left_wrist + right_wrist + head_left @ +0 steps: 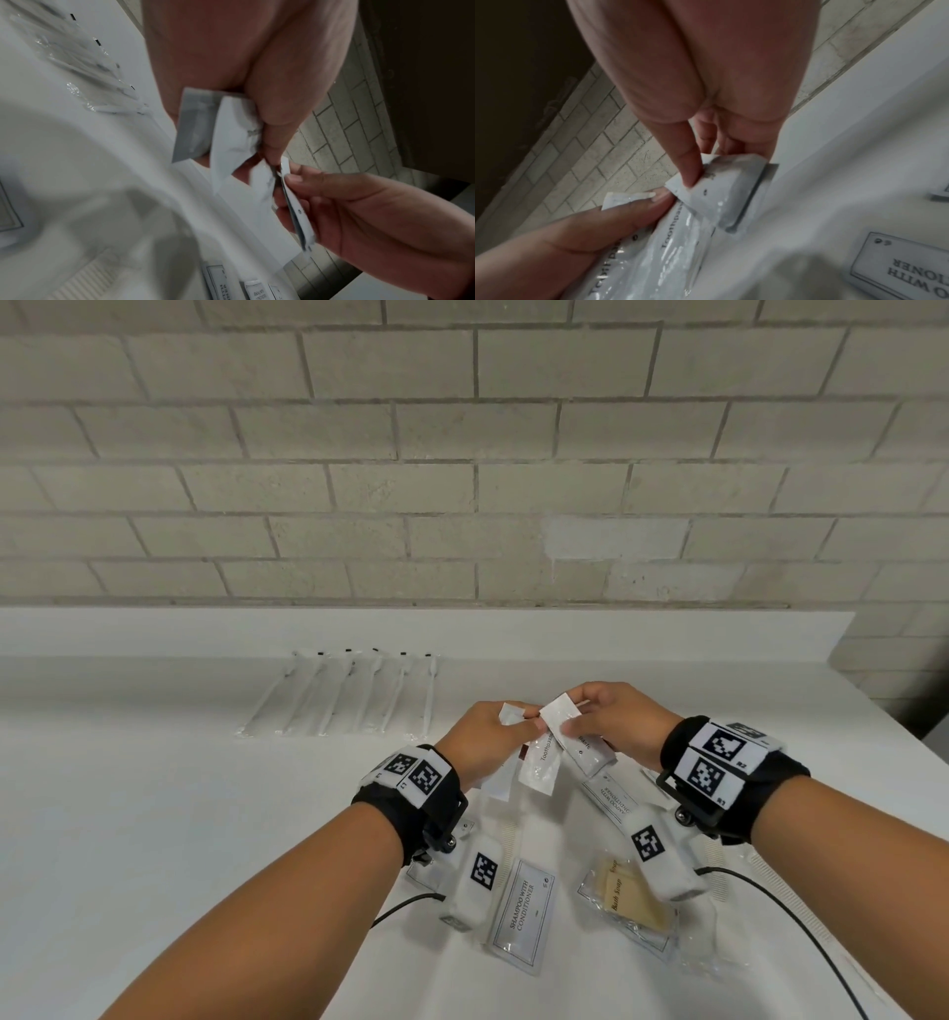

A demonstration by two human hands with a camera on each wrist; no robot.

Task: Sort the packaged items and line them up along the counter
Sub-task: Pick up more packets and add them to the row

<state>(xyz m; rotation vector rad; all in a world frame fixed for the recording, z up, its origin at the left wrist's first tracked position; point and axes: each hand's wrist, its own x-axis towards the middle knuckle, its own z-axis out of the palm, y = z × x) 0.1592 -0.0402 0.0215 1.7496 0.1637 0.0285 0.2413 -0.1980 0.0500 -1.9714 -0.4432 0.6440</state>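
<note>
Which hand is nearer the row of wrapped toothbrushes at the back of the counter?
Left. The left hand holds sachets just in front and right of the toothbrush row; the right hand holds its toothpaste sachet farther right.

Bare counter (154, 814) left; wrapped toothbrushes (339, 698) probably blocking the back; sachets (524, 911) cluttering the near middle.

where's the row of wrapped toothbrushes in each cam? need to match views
Head: row of wrapped toothbrushes lies left of centre on the counter, near the back edge, beyond the left hand.
Left wrist: upper left, blurred.
Right wrist: not in view.
Shared landmark: the brick wall shows in all three.
</note>
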